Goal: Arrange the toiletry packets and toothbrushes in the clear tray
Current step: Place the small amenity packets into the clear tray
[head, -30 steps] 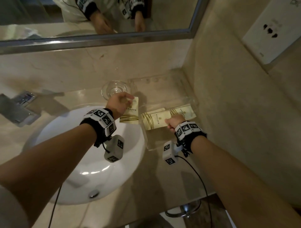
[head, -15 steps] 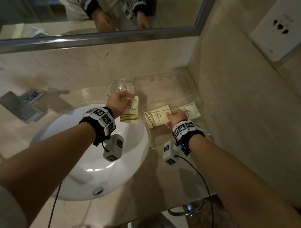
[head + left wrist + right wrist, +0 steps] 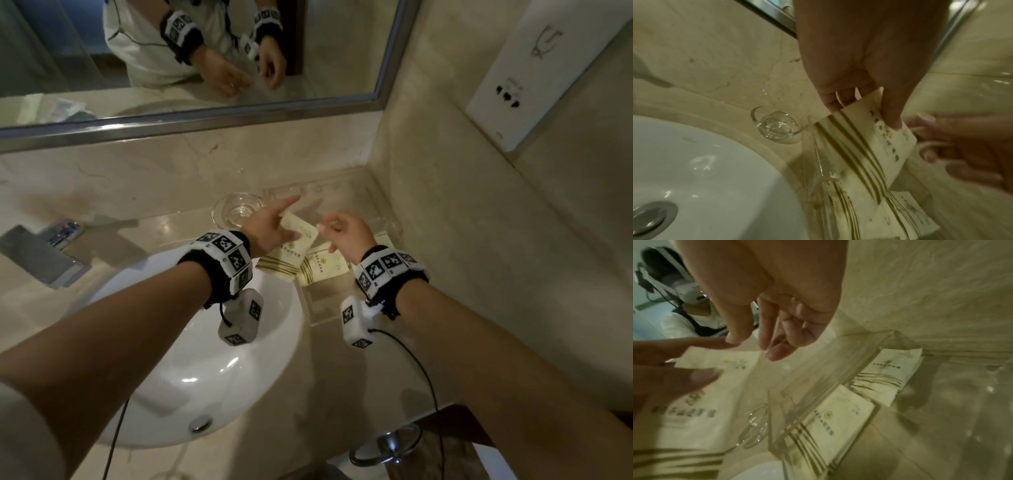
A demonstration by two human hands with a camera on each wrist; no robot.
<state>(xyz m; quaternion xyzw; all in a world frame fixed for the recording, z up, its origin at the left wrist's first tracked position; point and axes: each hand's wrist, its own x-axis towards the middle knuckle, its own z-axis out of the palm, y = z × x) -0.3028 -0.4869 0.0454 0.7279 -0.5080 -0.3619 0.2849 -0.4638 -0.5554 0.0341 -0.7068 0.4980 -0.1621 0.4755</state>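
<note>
My left hand pinches a cream toiletry packet with gold stripes, thumb on top and fingers beneath, holding it tilted over the left wall of the clear tray. The left index finger points toward the tray's back. My right hand hovers just right of the packet's upper corner, its fingers loosely curled and holding nothing. Two like packets lie flat in the tray's near section, also visible in the head view. No toothbrushes are visible.
A small glass dish stands left of the tray, behind the white basin. The marble side wall runs close along the tray's right. A faucet is at far left, and a mirror hangs above.
My right hand lifted off the packets in the tray and came up beside the held packet. My left hand carried its packet right, from above the basin rim to the tray's edge.
</note>
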